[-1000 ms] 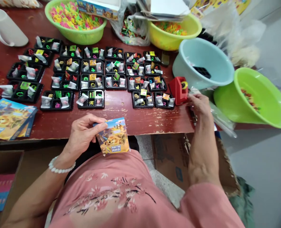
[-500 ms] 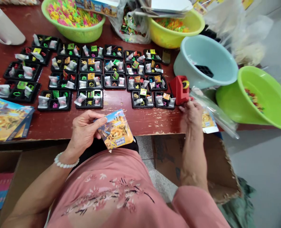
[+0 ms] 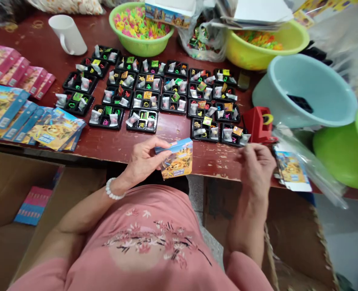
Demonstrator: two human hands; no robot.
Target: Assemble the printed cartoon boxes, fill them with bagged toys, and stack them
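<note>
Over the table's front edge my left hand [image 3: 147, 159] is closed around one side of a small printed cardboard box [image 3: 179, 159], blue on top with a yellow picture. My right hand [image 3: 256, 161] hangs just in front of a red tape dispenser [image 3: 256, 123], apart from it. Its thumb and fingers are pinched together; whatever is between them is too small to make out. Black compartment trays [image 3: 142, 121] with small wrapped packets and colourful trinkets stand in rows beyond my hands.
Stacked blue boxes [image 3: 12, 113] and pink boxes [image 3: 18, 68] lie at the left. A white mug [image 3: 71, 36], a green basket [image 3: 142, 46], a yellow bowl [image 3: 257, 56] and a light blue tub [image 3: 306, 113] line the back. Flat cartons [image 3: 292, 167] lie at the right edge.
My right hand has come away from the tape dispenser, toward me. The box in my left hand has turned more upright. The view has swung left, showing more stacked boxes.
</note>
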